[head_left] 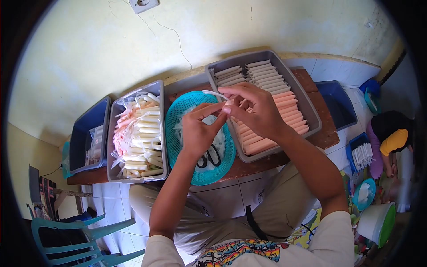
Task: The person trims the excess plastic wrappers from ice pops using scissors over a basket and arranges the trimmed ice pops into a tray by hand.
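Note:
Above the turquoise basket point(227, 164), my left hand point(199, 127) pinches a small pale piece whose details are hidden by the fingers. My right hand point(253, 109) meets it fingertip to fingertip, and a thin whitish strip point(215, 94) sticks out to the left from its fingers. Inside the basket lie clear plastic pieces and black-handled scissors point(209, 156). Under and beyond my right hand, a grey tray point(315, 116) holds rows of pink sticks point(284, 111) and greyish-white sticks point(267, 73). Left of the basket, another grey tray point(166, 133) holds wrapped yellow and pink sticks point(149, 129).
A dark blue tray point(76, 147) stands at the left end of the wooden table point(327, 116), another blue tray point(336, 104) at the right. A green plastic chair point(66, 227) is lower left. At right, another person point(396, 138) bends near a blue container of white sticks point(362, 155).

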Demonstrator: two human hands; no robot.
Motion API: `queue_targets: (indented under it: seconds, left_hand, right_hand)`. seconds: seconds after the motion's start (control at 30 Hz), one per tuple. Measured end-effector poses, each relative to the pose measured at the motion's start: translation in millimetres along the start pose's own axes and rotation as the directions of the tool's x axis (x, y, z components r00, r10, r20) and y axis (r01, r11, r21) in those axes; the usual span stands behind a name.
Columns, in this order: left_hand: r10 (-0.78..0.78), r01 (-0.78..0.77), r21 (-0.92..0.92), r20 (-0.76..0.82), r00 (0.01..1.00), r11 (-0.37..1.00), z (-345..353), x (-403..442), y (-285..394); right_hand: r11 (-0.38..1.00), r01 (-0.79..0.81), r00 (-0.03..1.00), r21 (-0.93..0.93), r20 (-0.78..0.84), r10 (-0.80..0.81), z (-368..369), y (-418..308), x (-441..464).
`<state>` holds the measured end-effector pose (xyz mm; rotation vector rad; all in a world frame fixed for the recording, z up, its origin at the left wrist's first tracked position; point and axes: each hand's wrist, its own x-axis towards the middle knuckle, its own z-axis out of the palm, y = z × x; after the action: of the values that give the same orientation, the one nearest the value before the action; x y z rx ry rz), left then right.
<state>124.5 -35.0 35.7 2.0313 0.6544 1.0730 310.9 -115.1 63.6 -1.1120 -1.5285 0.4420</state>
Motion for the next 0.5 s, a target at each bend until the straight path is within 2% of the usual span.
queue_targets:
  seconds: [0.03,0.1,0.2,0.27,0.3,0.37,0.5]
  left_hand:
    - [-0.003,0.003,-0.001,-0.003,1.0,1.0,-5,-2,-1]
    - [0.096,-0.097,0.086,0.013,0.995,0.992,-17,-6,-4]
    - [0.08,-0.081,0.094,0.01,0.997,0.992,-36,-12,-4]
    - [0.03,-0.033,0.093,0.029,0.999,0.995,-50,-16,-1]
    - [-0.016,0.011,0.091,0.057,0.998,0.996,-56,-18,-2]
    - [-0.019,0.013,0.104,0.054,0.998,0.995,-66,-23,-9]
    - [-0.074,0.068,0.106,0.046,0.996,0.992,-80,-34,-20]
  right_hand:
    - [0.998,-0.056,0.998,-0.005,-0.01,0.056,6,-3,0]
    - [0.993,-0.115,0.993,-0.008,-0.016,0.115,16,-2,2]
    - [0.992,-0.121,0.993,0.03,-0.012,0.122,30,9,7]
    - [0.961,-0.222,0.975,0.167,0.036,0.219,38,12,11]
    - [0.96,-0.222,0.975,0.168,0.047,0.217,41,11,13]
    - [0.91,-0.326,0.945,0.256,0.094,0.312,47,10,15]
    - [0.868,-0.395,0.919,0.3,0.122,0.376,61,16,15]
